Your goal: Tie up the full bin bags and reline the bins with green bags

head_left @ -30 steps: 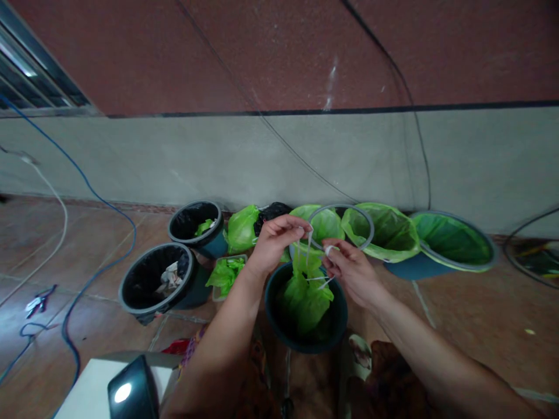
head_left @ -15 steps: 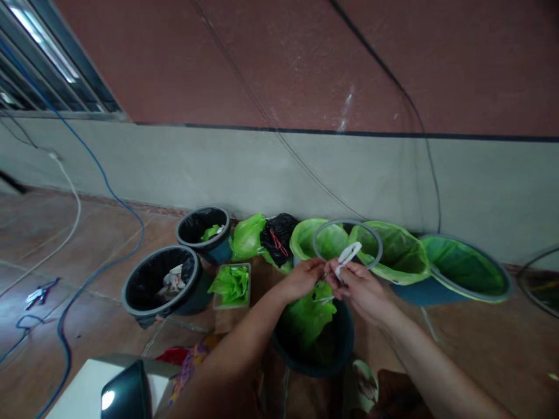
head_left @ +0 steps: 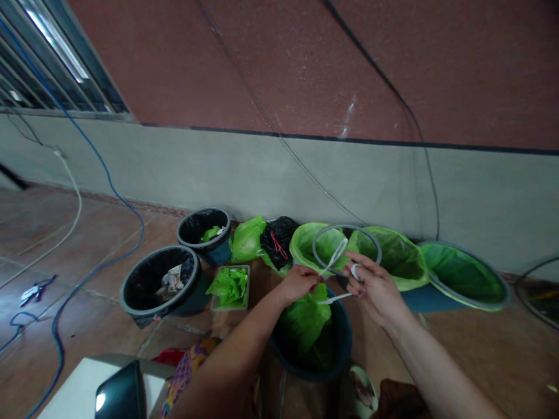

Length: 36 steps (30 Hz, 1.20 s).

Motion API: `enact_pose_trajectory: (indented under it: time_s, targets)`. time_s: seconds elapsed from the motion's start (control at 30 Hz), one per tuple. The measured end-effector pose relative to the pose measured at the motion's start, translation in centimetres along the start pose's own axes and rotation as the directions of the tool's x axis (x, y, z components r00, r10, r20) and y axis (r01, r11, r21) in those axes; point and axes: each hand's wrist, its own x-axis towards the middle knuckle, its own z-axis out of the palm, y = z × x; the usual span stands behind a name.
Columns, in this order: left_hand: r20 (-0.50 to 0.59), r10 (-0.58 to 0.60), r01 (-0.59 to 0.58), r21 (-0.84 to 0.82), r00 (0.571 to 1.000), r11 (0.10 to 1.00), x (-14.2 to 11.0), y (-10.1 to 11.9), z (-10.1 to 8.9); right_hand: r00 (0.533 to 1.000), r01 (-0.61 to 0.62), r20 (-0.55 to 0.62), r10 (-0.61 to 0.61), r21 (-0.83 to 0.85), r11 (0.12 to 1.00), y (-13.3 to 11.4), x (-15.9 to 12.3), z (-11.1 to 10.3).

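Note:
My left hand (head_left: pixel 299 283) is closed in a pinch on the top of a green plastic bag (head_left: pixel 305 320) that hangs into a dark blue bin (head_left: pixel 340 343) in front of me. A thin white tie strip (head_left: pixel 334 256) runs up from that pinch. My right hand (head_left: pixel 375 288) is closed on the other white strip end (head_left: pixel 336 298), a loop showing at its fingertips. Both hands are close together just above the bin's far rim.
Two black-lined bins (head_left: pixel 159 282) (head_left: pixel 205 230) stand at the left, a tray of green bags (head_left: pixel 230 286) between them. Tied green and black bags (head_left: pixel 266 238), a grey ring (head_left: pixel 347 247) and green-lined bins (head_left: pixel 463 276) line the wall. Blue and white cables (head_left: pixel 94 270) cross the floor. A white box (head_left: pixel 105 396) sits near left.
My hands dropped from a raised spread to the bin's rim and came together, then the right hand drew slightly right, pulling the white strip taut. The view shifted a little left.

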Motion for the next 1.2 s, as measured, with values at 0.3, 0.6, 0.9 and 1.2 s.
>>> enact_pose_trajectory:
  time_s: [0.3,0.6,0.9,1.2]
  targets:
    - [0.528,0.131,-0.317,0.28,0.839,0.906,-1.5,1.7,1.0,0.997,-0.066,0.049,0.062,0.084,0.994,0.2,1.8,0.3]
    - [0.14,0.023,-0.038,0.103,0.99,0.994,-0.1,0.4,0.2,0.986,-0.153,-0.02,0.166,-0.513,0.845,2.9,0.8,-0.9]
    - [0.149,0.113,-0.159,0.34,0.982,0.927,0.3,0.7,-1.2,0.88,0.297,0.398,0.259,-0.888,0.351,3.9,-0.6,-1.1]
    - [0.432,0.27,-0.509,0.73,0.861,0.457,-1.5,2.8,-0.8,0.906,0.256,0.422,0.033,-0.607,0.752,4.6,2.2,-2.1]
